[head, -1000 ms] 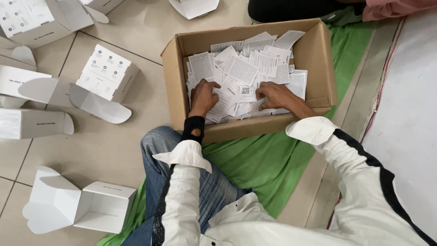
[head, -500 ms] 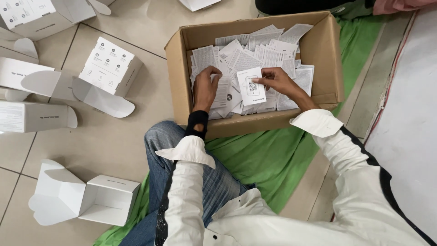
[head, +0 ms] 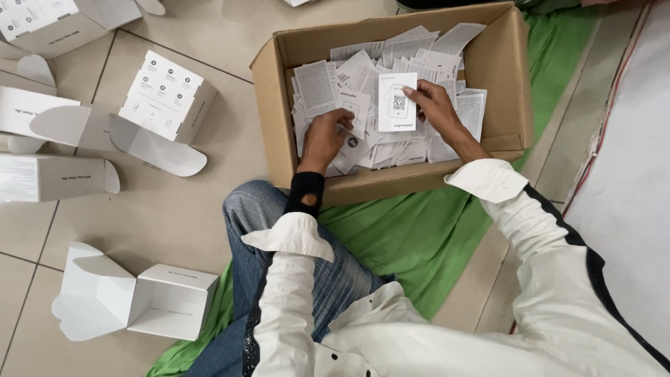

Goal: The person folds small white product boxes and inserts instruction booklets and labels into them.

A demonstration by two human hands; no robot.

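Note:
A brown cardboard box (head: 506, 77) sits on a green cloth in front of me, filled with several white printed leaflets (head: 328, 84). My right hand (head: 436, 105) holds one white card (head: 396, 102) upright above the pile. My left hand (head: 326, 136) grips a second, smaller white card (head: 354, 108) next to it. Both arms wear white sleeves; a black wrist band shows on the left.
Several white cartons lie on the tiled floor to the left: one open near my knee (head: 164, 301), one printed carton (head: 166, 94), others at the left edge (head: 49, 178). The green cloth (head: 412, 234) spreads under the box. A white surface lies right.
Both hands rose out of the leaflet pile. The right hand lifted a white card and now holds it upright; the left hand picked up another card beside it.

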